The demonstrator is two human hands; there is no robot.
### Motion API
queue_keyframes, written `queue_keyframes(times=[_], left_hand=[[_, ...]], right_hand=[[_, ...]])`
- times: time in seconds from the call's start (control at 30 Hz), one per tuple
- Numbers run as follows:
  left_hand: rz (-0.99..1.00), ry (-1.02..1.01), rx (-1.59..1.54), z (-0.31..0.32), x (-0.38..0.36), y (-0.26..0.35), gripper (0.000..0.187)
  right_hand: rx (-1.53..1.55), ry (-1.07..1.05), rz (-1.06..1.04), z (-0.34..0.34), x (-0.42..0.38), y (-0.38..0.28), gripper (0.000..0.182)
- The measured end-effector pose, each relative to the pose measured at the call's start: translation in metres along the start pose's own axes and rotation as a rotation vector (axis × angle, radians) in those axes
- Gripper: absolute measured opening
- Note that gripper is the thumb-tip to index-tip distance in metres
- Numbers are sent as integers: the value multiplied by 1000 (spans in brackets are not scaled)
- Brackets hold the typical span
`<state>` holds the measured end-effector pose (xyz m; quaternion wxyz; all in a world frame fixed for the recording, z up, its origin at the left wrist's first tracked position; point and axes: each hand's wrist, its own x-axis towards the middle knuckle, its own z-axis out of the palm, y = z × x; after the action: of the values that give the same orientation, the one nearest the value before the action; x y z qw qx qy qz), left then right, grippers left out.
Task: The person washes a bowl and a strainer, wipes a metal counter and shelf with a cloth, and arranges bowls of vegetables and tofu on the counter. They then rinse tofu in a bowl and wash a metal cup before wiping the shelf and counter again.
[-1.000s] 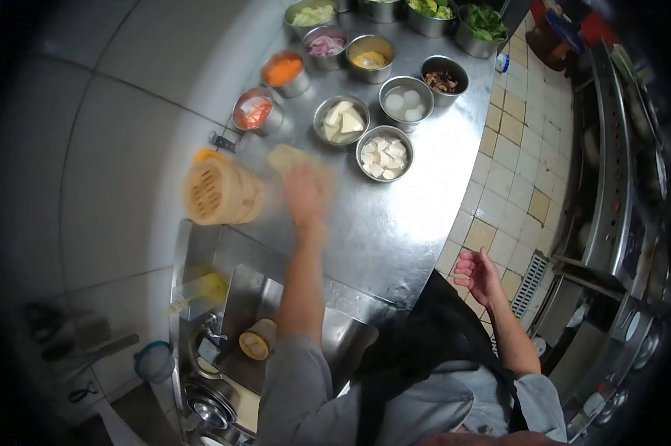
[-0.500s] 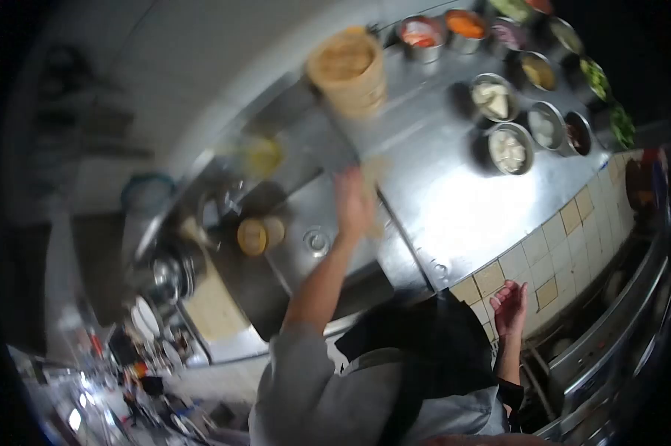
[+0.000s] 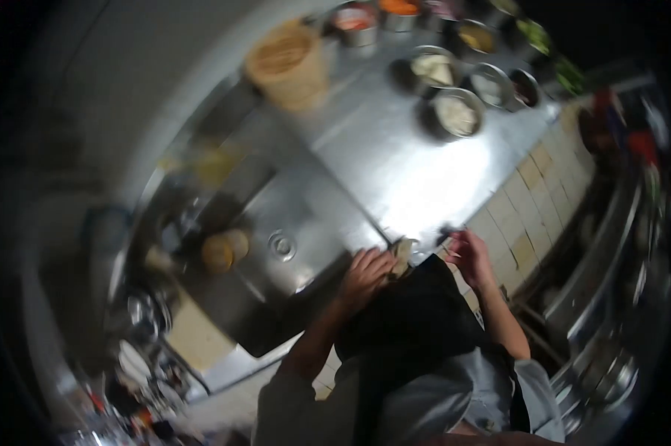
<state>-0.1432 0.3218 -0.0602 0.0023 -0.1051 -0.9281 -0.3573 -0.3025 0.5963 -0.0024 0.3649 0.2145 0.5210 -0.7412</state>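
Observation:
My left hand point(image 3: 369, 273) is closed on a crumpled brownish cloth point(image 3: 402, 257) at the front edge of the steel counter point(image 3: 373, 160), by the corner of the sink point(image 3: 306, 201). The hand partly covers the cloth. My right hand point(image 3: 469, 259) is raised to the right of the cloth, just off the counter's front edge, with fingers loosely bent and apart. A small dark patch shows by its fingertips, too blurred to name. I see nothing clearly held in that hand.
A bamboo steamer point(image 3: 291, 67) stands at the back of the counter. Bowls of cut food, including one with white pieces point(image 3: 456, 115), fill the right rear. Round yellowish items point(image 3: 218, 253) sit left of the sink drain. A pale board point(image 3: 202, 327) lies further left.
My left hand has come back from the middle of the counter to its front edge with the cloth. My right hand has risen towards the counter edge. The view has shifted.

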Motion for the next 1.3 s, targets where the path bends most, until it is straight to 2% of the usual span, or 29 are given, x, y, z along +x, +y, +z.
queue_keyframes(times=[0.07, 0.13, 0.17, 0.2, 0.23, 0.27, 0.33, 0.37, 0.43, 0.47, 0.53, 0.6, 0.63, 0.7, 0.73, 0.8, 0.83, 0.87, 0.93, 0.97, 1.0, 1.03, 1.07, 1.1, 1.17, 1.2, 1.27, 1.3], left_hand=[[129, -43, -170, 5, 2, -1, 40], [-151, 125, -391, 2, 17, 1, 30], [-384, 246, -634, -3, 39, 14, 28], [-636, 357, -865, -17, 61, 37, 27], [-735, 330, -717, -51, 91, 65, 34], [-714, 294, -808, -47, 99, 66, 53], [-722, 298, -1519, -36, 118, 77, 75], [-708, 275, -1507, -37, 125, 76, 75], [-511, 33, -1777, -44, 131, 70, 88], [-619, 56, -1599, -40, 131, 63, 88], [-832, -260, -793, -45, 121, 26, 83], [-644, -336, -603, -66, 120, 24, 75], [-687, -212, -612, -70, 113, 18, 66], [-451, 53, -454, -71, 70, -26, 44], [-574, 116, -424, -90, 59, -20, 43], [-771, 226, -402, -116, 37, -8, 43], [-848, 264, -411, -123, 21, -5, 44], [-859, 263, -406, -129, 5, -1, 44], [-937, 7, -201, -139, -28, 10, 46], [-960, 34, -195, -136, -50, 9, 46], [-991, 0, -178, -125, -78, 7, 46], [-1040, -11, -159, -119, -103, 14, 47], [-1195, 11, -190, -116, -119, 32, 46], [-1205, 50, -168, -100, -150, 28, 45], [-1212, 131, -126, -69, -185, 50, 41], [-1216, 171, -102, -64, -175, 66, 39], [-1267, 360, -252, -53, -169, 103, 39], [-1239, 413, -270, -44, -173, 112, 40]], right_hand=[[-81, -36, -56, 16, -1, -4, 34], [-298, -74, -166, 27, 0, -10, 30], [-361, -121, -211, 32, 2, -10, 31], [-444, -195, -343, 38, 4, -10, 37], [-517, -257, -334, 51, -2, -21, 49], [-458, -343, -375, 64, -3, -24, 58], [-852, -439, -816, 79, 6, -29, 68], [-907, -419, -868, 85, 10, -33, 69], [-945, -379, -933, 82, 20, -41, 70], [-1010, -400, -934, 74, 29, -41, 68], [-1054, -411, -920, 56, 47, -26, 68], [-1358, -488, -1006, 33, 70, -19, 62], [-1349, -475, -1016, 27, 72, -26, 62], [-1450, -430, -1090, 13, 68, -36, 59], [-1442, -426, -1085, 0, 73, -40, 59], [-1543, -270, -1038, -34, 100, -63, 60], [-1513, -199, -1103, -45, 107, -84, 57], [-1483, -130, -1167, -58, 115, -109, 54], [-1455, 134, -1173, -97, 142, -141, 45], [-1474, 252, -1193, -112, 148, -160, 40], [-1365, 242, -1072, -123, 151, -180, 40], [-1378, 419, -1132, -131, 149, -189, 45], [-1311, 516, -1001, -139, 153, -191, 48], [-1370, 478, -956, -150, 152, -195, 52], [-1017, 259, -843, -151, 154, -187, 64], [-986, 168, -887, -184, 174, -168, 68], [-927, 32, -810, -152, 151, -150, 60], [-1279, 68, -1057, -153, 148, -136, 52]])
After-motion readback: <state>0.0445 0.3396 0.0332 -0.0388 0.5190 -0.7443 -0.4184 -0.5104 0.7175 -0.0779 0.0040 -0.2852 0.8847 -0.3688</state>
